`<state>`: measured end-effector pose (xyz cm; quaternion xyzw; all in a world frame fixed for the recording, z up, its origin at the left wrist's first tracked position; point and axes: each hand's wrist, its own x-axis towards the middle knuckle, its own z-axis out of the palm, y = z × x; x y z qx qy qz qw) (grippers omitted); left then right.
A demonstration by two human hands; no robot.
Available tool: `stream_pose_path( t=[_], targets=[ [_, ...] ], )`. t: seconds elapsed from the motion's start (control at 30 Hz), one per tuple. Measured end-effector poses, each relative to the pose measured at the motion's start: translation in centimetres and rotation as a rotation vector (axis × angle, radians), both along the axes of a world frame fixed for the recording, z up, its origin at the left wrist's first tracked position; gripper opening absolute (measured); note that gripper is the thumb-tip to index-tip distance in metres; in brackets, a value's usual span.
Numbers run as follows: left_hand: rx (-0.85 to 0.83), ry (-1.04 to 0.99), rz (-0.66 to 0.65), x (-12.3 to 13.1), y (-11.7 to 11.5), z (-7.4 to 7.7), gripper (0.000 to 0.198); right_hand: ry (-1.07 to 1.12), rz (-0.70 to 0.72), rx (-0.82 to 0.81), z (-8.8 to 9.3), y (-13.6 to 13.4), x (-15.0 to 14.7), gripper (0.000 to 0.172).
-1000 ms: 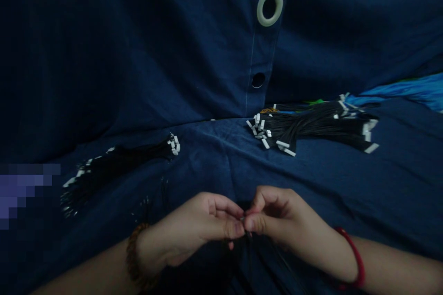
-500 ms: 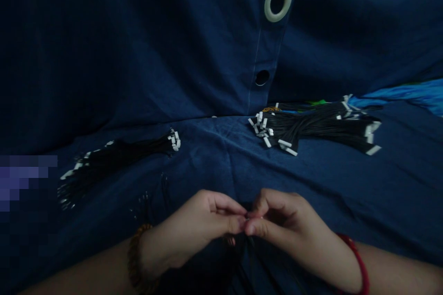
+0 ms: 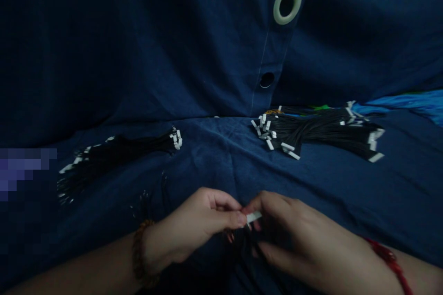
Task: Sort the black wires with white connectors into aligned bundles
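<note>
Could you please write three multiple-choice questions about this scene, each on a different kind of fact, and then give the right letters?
1. Where does the larger wire bundle lie relative to the smaller bundle?
A) to its right
B) to its left
C) on top of it

2. What colour is the cord on the right wrist?
A) blue
B) white
C) red

3. What is the state of the white connector?
A) lying on the cloth
B) held between both hands
C) inside the larger bundle

1: A, it lies further right.
2: C, the cord shows red.
3: B, the left hand and right hand pinch it.
</note>
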<state>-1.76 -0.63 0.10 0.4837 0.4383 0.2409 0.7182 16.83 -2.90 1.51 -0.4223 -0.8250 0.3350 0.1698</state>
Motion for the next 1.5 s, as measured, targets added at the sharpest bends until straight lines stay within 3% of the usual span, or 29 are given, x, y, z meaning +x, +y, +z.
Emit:
stream_pose_path(
  t=[0.27, 0.33, 0.47, 0.63, 0.77, 0.9, 1.03, 1.13, 1.2, 1.27, 1.33, 1.43, 1.5],
  targets=[
    [-0.070, -0.082, 0.028, 0.1, -0.4, -0.7, 0.016, 0.104, 0.046, -0.007, -0.4, 0.6, -0.2, 0.003],
    [-0.017, -0.096, 0.029, 0.0, -0.4, -1.5, 0.017, 0.183, 0.004, -0.066, -0.7, 0.5, -0.4, 0.012],
    [0.054, -0.058, 0.001, 0.3, -0.3, -2.2, 0.017, 0.389, -0.108, -0.331, -1.6, 0.3, -0.8, 0.018],
    [0.154, 0.077, 0.012, 0.5, -0.9, -0.9, 0.024, 0.503, -0.189, -0.477, -2.7, 0.3, -1.5, 0.024],
    [0.143, 0.090, -0.005, 0.6, -0.9, -0.5, 0.024, 0.611, -0.243, -0.562, -3.3, 0.6, -2.3, 0.032],
    [0.064, 0.004, 0.024, 0.7, -0.5, 0.2, 0.021, 0.702, -0.219, -0.617, -2.5, 1.1, -2.0, 0.036],
    [0.118, -0.035, 0.056, 0.4, -0.1, 3.0, 0.020, 0.726, -0.108, -0.833, 0.3, 0.5, -0.3, 0.039],
    [0.219, -0.017, 0.178, -0.2, 0.0, 5.7, 0.017, 0.698, -0.038, -0.950, 2.2, -0.8, 0.9, 0.034],
    [0.250, -0.003, 0.248, -0.6, -0.3, 7.5, 0.013, 0.679, -0.108, -0.814, 2.8, -1.3, 1.6, 0.027],
    [0.258, -0.025, 0.273, -0.7, -1.0, 9.5, 0.009, 0.683, -0.206, -0.605, 3.5, -1.4, 2.3, 0.015],
    [0.281, -0.093, 0.288, -0.3, -2.0, 11.7, 0.005, 0.725, -0.257, -0.383, 4.7, -1.2, 3.0, 0.013],
    [0.389, -0.256, 0.320, 0.9, -3.2, 15.5, 0.013, 0.900, -0.237, 0.008, 7.8, -0.8, 3.6, 0.013],
    [0.486, -0.328, 0.317, 1.7, -3.5, 17.7, 0.018, 1.152, -0.144, 0.060, 10.0, -0.2, 3.5, 0.010]
  ],
)
